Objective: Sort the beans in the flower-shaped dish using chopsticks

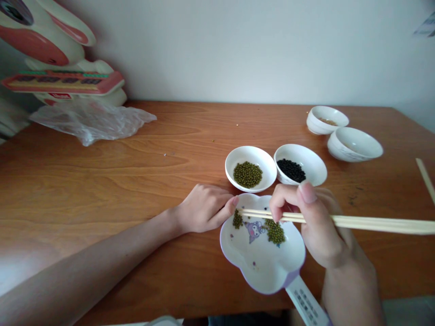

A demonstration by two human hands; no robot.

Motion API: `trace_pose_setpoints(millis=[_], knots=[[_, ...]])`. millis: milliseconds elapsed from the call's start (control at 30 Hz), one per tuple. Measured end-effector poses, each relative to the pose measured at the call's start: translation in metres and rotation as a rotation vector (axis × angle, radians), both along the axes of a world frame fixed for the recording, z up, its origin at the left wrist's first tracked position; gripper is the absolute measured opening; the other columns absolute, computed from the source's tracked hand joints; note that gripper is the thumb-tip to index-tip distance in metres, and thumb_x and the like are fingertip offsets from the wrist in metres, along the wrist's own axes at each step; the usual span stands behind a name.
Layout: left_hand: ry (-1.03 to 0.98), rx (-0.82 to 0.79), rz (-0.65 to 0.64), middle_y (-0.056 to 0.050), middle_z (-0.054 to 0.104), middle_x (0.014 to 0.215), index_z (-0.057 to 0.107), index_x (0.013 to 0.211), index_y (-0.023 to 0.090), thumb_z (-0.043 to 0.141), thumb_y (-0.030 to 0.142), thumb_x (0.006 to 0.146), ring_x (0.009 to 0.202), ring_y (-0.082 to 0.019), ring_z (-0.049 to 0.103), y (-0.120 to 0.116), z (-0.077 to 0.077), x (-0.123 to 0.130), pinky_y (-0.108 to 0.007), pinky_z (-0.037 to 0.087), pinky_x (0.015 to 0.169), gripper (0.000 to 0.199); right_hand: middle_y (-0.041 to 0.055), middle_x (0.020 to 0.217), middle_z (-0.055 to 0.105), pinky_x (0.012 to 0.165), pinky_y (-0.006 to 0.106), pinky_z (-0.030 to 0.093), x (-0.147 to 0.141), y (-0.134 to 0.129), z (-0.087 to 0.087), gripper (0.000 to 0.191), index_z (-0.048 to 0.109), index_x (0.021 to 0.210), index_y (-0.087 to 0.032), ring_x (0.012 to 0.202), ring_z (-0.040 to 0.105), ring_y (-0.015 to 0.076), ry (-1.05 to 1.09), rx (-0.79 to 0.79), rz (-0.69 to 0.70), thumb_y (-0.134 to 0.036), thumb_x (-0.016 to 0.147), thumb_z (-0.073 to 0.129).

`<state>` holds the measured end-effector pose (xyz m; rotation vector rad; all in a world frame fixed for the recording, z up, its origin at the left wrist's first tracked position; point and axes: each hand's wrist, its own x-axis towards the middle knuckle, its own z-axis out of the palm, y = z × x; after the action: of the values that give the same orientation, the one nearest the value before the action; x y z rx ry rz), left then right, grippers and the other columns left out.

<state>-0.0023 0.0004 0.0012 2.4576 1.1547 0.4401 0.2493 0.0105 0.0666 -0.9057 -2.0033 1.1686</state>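
Observation:
My right hand (316,222) is closed on a pair of pale wooden chopsticks (377,223), held nearly level. Their tips lie close together over the left part of a white, flower-shaped dish (265,267) with a purple rim and handle, beside a small pile of green beans (238,219). A second pile of green beans (275,232) is near the dish's middle. At the dish's upper left edge rests my left hand (207,208), its thumb on the rim and its other fingers partly hidden. Whether it grips the rim is unclear.
Behind the dish stand a white bowl of green beans (250,151) and one of black beans (314,167). Two more white bowls (328,113) sit back right. A plastic bag (98,122) and rabbit toy (78,83) are back left; another chopstick (425,179) lies far right.

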Motion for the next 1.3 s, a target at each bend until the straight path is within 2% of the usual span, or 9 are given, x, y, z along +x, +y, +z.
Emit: trace_pose_setpoints(millis=[333,500,700,900,1300], knots=[[-0.021,0.006,-0.015,-0.002,0.066,0.078,0.054,0.082,0.019,0.026,0.037,0.112,0.068,-0.014,0.058,0.000,-0.001,-0.001,-0.028,0.038,0.065,0.045,0.0007,0.066,0.059,0.058,0.034,0.038,0.004,0.000,0.000,0.065,0.060,0.070,-0.022,0.061,0.055,0.0148,0.021,-0.016,-0.001,-0.058,0.110,0.023],[-0.027,0.003,-0.014,-0.002,0.066,0.077,0.054,0.081,0.018,0.027,0.036,0.112,0.067,-0.014,0.057,0.000,-0.003,-0.001,-0.028,0.039,0.065,0.045,0.0004,0.065,0.058,0.060,0.034,0.037,0.002,-0.001,0.003,0.066,0.061,0.071,-0.022,0.061,0.055,0.0142,-0.038,-0.063,0.003,-0.061,0.109,0.024],[-0.029,0.009,-0.013,-0.003,0.066,0.076,0.054,0.080,0.018,0.027,0.036,0.112,0.067,-0.014,0.057,0.000,-0.003,-0.001,-0.028,0.038,0.065,0.045,0.0012,0.068,0.059,0.066,0.035,0.039,0.013,0.004,-0.002,0.067,0.060,0.068,-0.022,0.066,0.056,0.0161,0.006,-0.061,-0.029,-0.062,0.108,0.025],[-0.033,0.003,-0.004,-0.002,0.066,0.076,0.053,0.080,0.018,0.027,0.037,0.112,0.067,-0.014,0.057,0.000,-0.003,-0.002,-0.027,0.038,0.065,0.045,0.0009,0.069,0.059,0.065,0.035,0.038,0.016,0.002,-0.004,0.071,0.061,0.070,-0.022,0.066,0.056,0.0159,0.006,-0.088,-0.020,-0.067,0.107,0.020],[-0.041,-0.011,-0.011,-0.002,0.067,0.077,0.055,0.082,0.019,0.027,0.037,0.112,0.067,-0.014,0.058,0.000,-0.001,0.000,-0.027,0.040,0.066,0.045,-0.0001,0.068,0.058,0.062,0.035,0.039,0.009,0.002,0.001,0.068,0.057,0.072,-0.023,0.064,0.056,0.0151,-0.056,-0.075,0.016,-0.064,0.108,0.017]])
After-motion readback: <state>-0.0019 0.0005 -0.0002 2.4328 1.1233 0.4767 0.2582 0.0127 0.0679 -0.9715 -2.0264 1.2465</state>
